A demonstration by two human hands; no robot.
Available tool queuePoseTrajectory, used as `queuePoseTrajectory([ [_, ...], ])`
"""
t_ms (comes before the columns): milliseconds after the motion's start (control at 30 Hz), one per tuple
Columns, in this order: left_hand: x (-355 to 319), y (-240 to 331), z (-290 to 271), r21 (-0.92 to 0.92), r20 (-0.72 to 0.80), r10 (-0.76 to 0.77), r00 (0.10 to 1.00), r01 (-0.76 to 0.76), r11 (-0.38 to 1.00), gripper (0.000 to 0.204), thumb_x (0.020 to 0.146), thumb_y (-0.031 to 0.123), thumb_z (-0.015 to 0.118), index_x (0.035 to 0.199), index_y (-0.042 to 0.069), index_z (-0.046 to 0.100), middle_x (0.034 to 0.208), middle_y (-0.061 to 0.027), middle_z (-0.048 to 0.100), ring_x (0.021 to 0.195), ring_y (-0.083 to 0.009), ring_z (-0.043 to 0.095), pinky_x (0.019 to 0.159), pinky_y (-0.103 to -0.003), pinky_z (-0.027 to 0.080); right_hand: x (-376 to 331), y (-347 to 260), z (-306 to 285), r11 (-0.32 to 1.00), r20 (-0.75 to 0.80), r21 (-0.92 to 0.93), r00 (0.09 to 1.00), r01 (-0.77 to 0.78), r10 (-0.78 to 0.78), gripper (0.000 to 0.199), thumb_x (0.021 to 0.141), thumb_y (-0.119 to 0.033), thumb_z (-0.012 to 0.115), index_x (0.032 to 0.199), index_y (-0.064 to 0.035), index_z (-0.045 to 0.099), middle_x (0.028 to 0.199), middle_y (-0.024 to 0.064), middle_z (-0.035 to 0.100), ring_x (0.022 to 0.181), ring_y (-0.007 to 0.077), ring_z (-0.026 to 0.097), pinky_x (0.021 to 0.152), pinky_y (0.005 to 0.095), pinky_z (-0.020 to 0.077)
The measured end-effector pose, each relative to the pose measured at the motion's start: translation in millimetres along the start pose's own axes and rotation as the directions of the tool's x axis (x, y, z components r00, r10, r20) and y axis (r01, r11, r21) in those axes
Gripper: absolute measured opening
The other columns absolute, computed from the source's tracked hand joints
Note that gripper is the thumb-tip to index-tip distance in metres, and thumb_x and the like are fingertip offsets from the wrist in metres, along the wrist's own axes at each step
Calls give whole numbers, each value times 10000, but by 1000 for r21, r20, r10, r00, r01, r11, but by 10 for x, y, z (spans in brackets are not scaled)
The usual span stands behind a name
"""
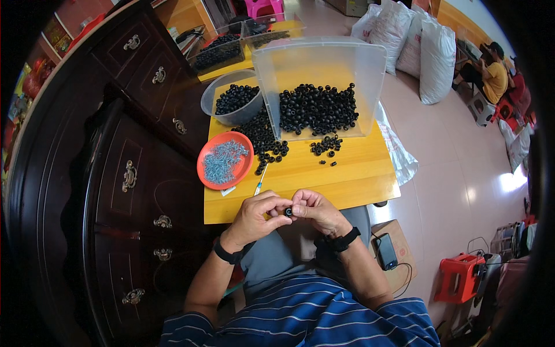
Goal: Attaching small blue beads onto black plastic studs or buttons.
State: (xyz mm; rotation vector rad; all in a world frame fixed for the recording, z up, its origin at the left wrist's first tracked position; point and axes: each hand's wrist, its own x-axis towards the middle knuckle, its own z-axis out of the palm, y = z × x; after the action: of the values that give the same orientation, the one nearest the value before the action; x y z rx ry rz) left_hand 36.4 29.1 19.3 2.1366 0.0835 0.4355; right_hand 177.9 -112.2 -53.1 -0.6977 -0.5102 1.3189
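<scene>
Over my lap, at the near edge of the yellow table, both hands meet around a small black ring-shaped part. My left hand pinches it between thumb and fingertips. My right hand grips its other side, fingers curled. Just beyond my hands lies a thin pen-like tool with a blue section. A red plate piled with small silvery metal pieces is at the table's left. Loose black round parts spread beside it, and a smaller cluster lies to the right.
A clear plastic bin on its side holds many black parts. Behind the plate stands a translucent tub. A dark wooden cabinet closes off the left. White sacks, a seated person and a red stool are to the right.
</scene>
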Motion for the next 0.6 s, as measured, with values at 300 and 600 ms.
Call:
queuePoseTrajectory([
  [300, -38, -6, -3, 78, -21, 99, 995, -97, 992, 222, 711, 15, 815, 895, 9, 690, 756, -56, 622, 627, -149, 601, 571, -265, 480, -19, 26, 49, 998, -42, -57, 999, 23, -26, 133, 876, -142, 739, 917, -78, 630, 807, -13, 649, 744, 68, 604, 715, 211, 487],
  [600, -115, -118, 44, 98, 18, 57, 998, -59, 993, 203, 709, 8, 815, 865, 10, 686, 749, -61, 625, 614, -135, 595, 559, -262, 472, -23, 123, -32, 992, -49, -124, 999, -10, 4, 123, 876, -118, 735, 901, -64, 628, 828, 0, 665, 756, 71, 609, 714, 208, 490],
])
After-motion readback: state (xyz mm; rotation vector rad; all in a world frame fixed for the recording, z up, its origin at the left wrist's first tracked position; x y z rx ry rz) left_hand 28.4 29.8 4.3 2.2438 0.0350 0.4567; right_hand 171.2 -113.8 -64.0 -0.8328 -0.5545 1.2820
